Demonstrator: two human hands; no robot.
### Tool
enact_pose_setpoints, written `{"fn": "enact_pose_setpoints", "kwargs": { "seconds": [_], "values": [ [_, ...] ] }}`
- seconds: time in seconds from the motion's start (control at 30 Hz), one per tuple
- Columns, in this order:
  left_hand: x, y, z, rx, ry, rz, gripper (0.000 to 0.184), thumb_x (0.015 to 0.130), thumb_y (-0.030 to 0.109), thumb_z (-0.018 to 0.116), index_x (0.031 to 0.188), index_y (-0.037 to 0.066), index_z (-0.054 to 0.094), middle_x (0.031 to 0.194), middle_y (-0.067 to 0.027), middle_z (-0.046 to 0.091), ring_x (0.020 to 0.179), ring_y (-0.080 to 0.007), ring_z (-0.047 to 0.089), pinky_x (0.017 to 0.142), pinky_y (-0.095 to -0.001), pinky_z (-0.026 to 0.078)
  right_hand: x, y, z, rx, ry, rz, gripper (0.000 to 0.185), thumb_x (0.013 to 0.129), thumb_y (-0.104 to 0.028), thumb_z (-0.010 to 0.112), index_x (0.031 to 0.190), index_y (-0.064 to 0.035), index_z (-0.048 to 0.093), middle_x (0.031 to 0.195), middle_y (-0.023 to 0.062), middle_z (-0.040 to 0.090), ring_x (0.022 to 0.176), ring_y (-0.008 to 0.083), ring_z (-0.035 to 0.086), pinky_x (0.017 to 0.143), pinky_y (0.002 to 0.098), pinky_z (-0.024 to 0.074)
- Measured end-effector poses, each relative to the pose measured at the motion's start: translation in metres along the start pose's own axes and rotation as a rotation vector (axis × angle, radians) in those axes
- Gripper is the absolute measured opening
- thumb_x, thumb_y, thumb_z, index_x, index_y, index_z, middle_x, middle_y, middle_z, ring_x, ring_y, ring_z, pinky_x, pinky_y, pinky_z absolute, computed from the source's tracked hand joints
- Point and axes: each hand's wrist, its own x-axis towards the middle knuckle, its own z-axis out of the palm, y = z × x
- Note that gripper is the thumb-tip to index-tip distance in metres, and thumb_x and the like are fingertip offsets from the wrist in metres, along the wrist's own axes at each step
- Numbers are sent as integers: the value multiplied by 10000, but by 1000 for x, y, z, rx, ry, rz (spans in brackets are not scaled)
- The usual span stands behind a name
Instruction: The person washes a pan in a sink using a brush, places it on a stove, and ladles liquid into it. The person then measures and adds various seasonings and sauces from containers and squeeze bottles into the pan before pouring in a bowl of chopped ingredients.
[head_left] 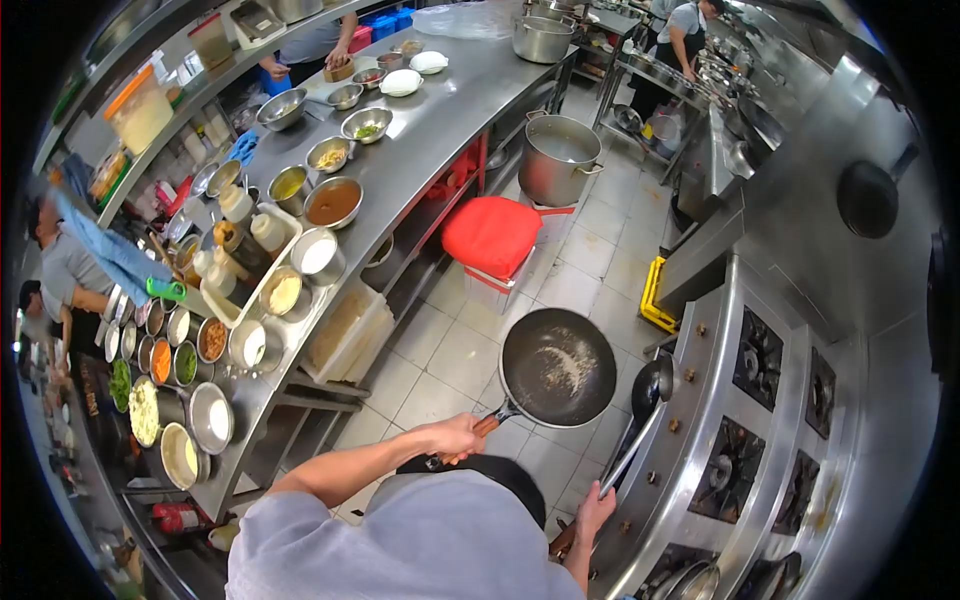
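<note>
My left hand (455, 438) is closed around the wooden handle of a black frying pan (530, 350). The pan is held over the tiled floor, its inside facing up, with pale grainy residue in the middle. My right hand (596, 512), low beside the stove front, grips the long steel handle of what looks like a ladle (632, 450). At the upper end of this handle is a dark rounded bowl (653, 382), partly confused with dark shapes behind it. Below the right hand shows a wooden handle end.
A gas stove (720, 470) runs along my right. To the left, a steel counter (420, 120) carries bowls of ingredients, sauces and bottles. Ahead stand a red-covered bin (490, 235) and a large pot (560, 160). Other people work at the far counter and back stations.
</note>
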Motion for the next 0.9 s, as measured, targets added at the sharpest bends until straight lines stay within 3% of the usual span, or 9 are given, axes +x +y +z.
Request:
{"fn": "enact_pose_setpoints", "kwargs": {
  "seconds": [0.1, 0.17, 0.3, 0.43, 0.5, 0.63, 0.7, 0.77, 0.9],
  "values": [
    [27, 62, -17, 57, 5, 46, 177, 842, 118, 659, 824, 77, 488, 584, -5, 485, 456, -99, 490, 397, -277, 412, 39, -3, 11, 0, -5, 68, 250, 927, -206, 617, 893, 36, 565, 712, 107, 545, 655, 222, 476, 642, 388, 424],
    [49, 92, -27, 49, -11, 106, 171, 851, 114, 654, 854, 71, 488, 584, -3, 484, 457, -97, 486, 406, -277, 415, 60, -19, 20, -160, 254, -193, 278, 942, -223, 606, 986, 50, 570, 796, 140, 581, 722, 264, 520, 706, 386, 448],
    [108, 139, -36, -15, -27, 217, 162, 858, 102, 645, 896, 64, 493, 585, 1, 475, 456, -95, 481, 418, -281, 421, 141, -49, 16, -101, 44, -30, 354, 946, -237, 606, 1112, 75, 579, 949, 183, 637, 866, 291, 595, 839, 380, 464],
    [182, 196, -38, 67, 190, 355, 267, 851, 113, 644, 1090, 47, 545, 602, -5, 477, 439, -104, 478, 391, -274, 403, 258, -42, 39, 63, -2, 31, 316, 930, -217, 623, 1079, 59, 584, 927, 155, 638, 848, 256, 585, 816, 380, 465],
    [181, 257, -19, 203, 291, 85, 345, 852, 136, 639, 1165, 32, 535, 602, -10, 472, 425, -113, 463, 356, -277, 375, 321, -36, 43, -53, -96, 76, 277, 920, -189, 631, 1055, 50, 589, 916, 139, 642, 830, 225, 582, 793, 358, 468],
    [220, 265, -24, 105, 333, -13, 222, 853, 151, 646, 1009, 68, 513, 597, -9, 473, 421, -118, 457, 342, -283, 356, 430, -107, 53, 42, -161, -93, 235, 925, -189, 628, 989, 34, 589, 815, 90, 585, 756, 187, 529, 734, 349, 460],
    [229, 279, -26, 7, 368, -53, 187, 856, 149, 648, 932, 86, 490, 589, -4, 467, 428, -114, 461, 349, -290, 349, 477, -156, 59, -15, -222, -146, 176, 950, -183, 606, 873, -32, 557, 681, -32, 468, 603, 81, 426, 530, 296, 370],
    [244, 287, -33, -29, 414, -33, 181, 852, 108, 656, 916, 59, 494, 586, -6, 473, 447, -110, 469, 388, -300, 375, 515, -213, 72, 6, -312, -167, 223, 933, -201, 624, 850, -8, 549, 708, 28, 483, 677, 140, 446, 636, 335, 416],
    [274, 317, -61, -82, 471, -7, 172, 850, 79, 654, 912, 37, 499, 580, -13, 482, 447, -114, 471, 401, -301, 395, 609, -260, 142, 0, -454, -216, 264, 932, -230, 631, 808, -16, 537, 672, 12, 447, 652, 127, 417, 593, 336, 385]
  ]
}}
